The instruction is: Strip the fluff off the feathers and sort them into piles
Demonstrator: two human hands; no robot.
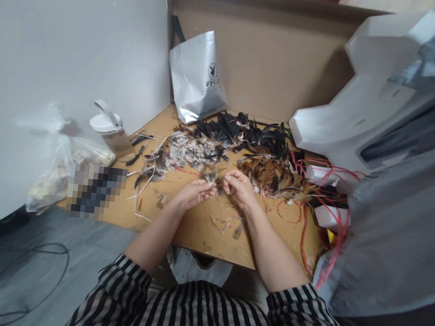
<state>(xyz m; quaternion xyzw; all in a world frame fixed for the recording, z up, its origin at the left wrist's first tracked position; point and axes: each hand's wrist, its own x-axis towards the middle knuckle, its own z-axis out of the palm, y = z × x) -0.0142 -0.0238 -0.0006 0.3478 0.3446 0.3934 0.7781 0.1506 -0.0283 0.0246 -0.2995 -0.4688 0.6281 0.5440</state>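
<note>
My left hand (pixel 197 192) is closed in a pinch on a small tuft of brown and grey feathers (pixel 211 174), which stands up from the fingertips. Close beside it, my right hand (pixel 239 186) has its thumb and forefinger pressed together; what lies between them, if anything, is too small to make out. Just beyond the hands are a pile of pale, fluffy feathers (pixel 187 152) on the left and a brown feather pile (pixel 274 177) on the right. Long black feathers (pixel 244 132) lie behind both. Loose feather bits (pixel 224 224) are scattered near the table's front.
A silver bag (pixel 196 77) leans at the back of the wooden table (pixel 201 237). On the left are a lidded clear jug (pixel 116 138) and a plastic bag (pixel 53 170). Red strings (pixel 303 235) trail over the right side, beside white foam (pixel 338 103). Cardboard (pixel 261 58) stands behind.
</note>
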